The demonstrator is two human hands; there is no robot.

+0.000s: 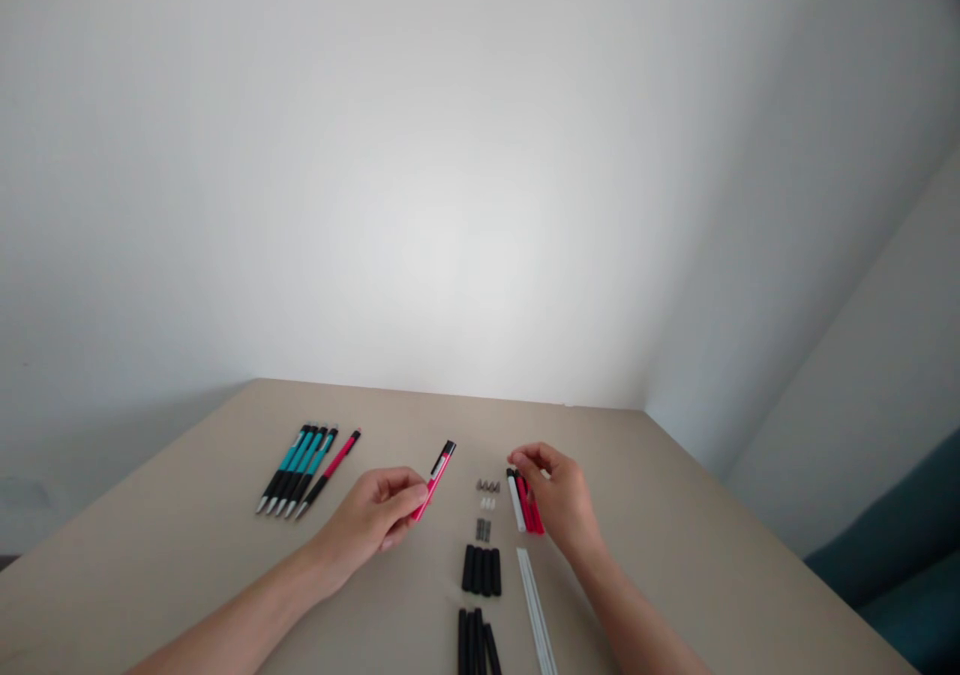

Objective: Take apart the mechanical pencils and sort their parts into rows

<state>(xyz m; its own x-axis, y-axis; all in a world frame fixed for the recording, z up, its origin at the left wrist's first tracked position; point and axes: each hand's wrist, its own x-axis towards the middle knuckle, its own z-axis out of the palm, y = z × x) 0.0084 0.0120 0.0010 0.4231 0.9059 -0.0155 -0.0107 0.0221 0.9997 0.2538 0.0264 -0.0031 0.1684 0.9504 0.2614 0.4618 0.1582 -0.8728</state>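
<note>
My left hand (382,508) pinches a red pen barrel (435,478) with a black clip and black top, held tilted above the table. My right hand (553,490) hovers at the row of pen barrels, thumb and fingertips pressed together; whatever they hold, if anything, is too small to make out. Beneath it lie a white barrel (516,501) and red barrels (528,507), partly hidden by the hand. Between my hands sit several small metal cone tips (488,487), small clear-white pieces (488,503) and dark springs (483,530).
Several teal pens (300,467) and one red pen (330,472) lie on the left of the beige table (187,555). Nearer me are short black grips (481,570), longer black tubes (472,643) and thin white rods (535,610). A wall (450,205) stands behind; teal fabric (892,555) hangs at right.
</note>
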